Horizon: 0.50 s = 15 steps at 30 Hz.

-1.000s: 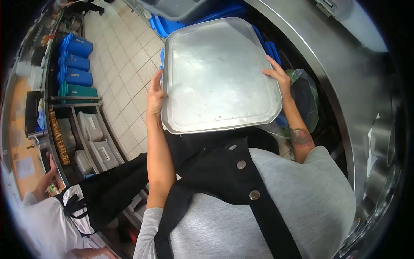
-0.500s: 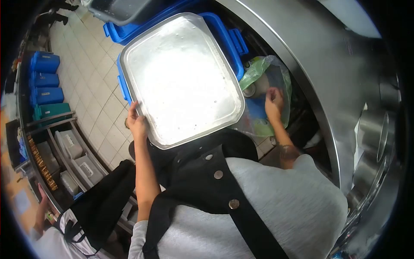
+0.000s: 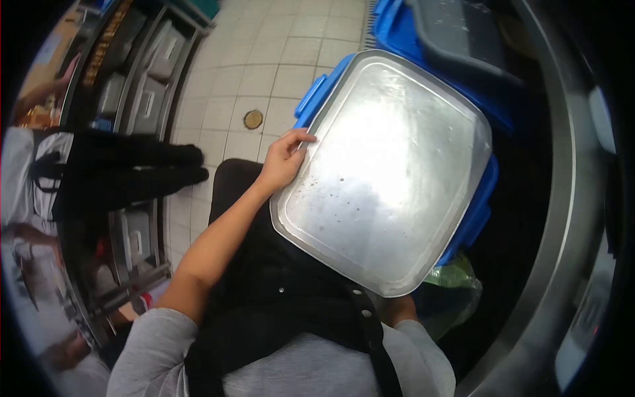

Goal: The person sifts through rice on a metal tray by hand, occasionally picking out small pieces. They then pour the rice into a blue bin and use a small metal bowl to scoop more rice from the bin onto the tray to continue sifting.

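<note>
A wide metal tray [image 3: 397, 178] with rounded corners and a raised rim lies tilted across the view, with dark specks and droplets on its surface. My left hand [image 3: 286, 157] is closed on its left edge, fingertips over the rim. Beneath the tray shows a blue plastic bin [image 3: 321, 94], its edges visible on the left and right. My right forearm goes under the tray's near corner, so my right hand is hidden. Close to that corner hangs a green, partly clear plastic bag [image 3: 456, 284].
A grey tub [image 3: 456, 33] sits on blue plastic past the tray. Along the right runs a steel counter edge [image 3: 562, 165]. A person in a black apron [image 3: 112, 175] stands at the left beside shelves with grey bins [image 3: 147, 106]. A round drain [image 3: 253, 119] is in the tiled floor.
The view has turned, and the tray now sits further right in it. My right hand, earlier seen at the plastic bag, has gone out of sight under the tray. My left hand still holds the tray's edge.
</note>
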{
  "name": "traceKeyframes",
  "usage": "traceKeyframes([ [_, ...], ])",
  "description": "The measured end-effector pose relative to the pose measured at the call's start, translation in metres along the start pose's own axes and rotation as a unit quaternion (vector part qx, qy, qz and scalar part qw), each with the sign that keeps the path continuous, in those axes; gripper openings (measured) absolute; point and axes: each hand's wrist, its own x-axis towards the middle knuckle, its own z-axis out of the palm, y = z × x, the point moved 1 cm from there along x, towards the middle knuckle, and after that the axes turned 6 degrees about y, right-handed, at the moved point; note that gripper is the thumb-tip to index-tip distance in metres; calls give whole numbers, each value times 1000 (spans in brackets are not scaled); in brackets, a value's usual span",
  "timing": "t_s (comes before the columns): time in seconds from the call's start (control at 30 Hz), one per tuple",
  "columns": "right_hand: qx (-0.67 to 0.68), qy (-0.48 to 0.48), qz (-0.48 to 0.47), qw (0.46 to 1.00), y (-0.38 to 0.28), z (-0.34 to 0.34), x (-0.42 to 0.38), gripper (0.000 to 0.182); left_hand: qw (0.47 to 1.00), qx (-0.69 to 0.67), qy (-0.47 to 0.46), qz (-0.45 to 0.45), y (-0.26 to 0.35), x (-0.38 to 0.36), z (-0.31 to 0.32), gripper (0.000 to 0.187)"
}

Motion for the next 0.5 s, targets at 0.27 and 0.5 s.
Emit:
traceKeyframes([
  [0.27,67,-54,68,994,46,18,-32,56,1000,-23,10,-2,3,-1,4,28],
  [0.5,123,-76,123,982,72,26,-54,56,1000,-10,12,-9,12,-1,3,28],
])
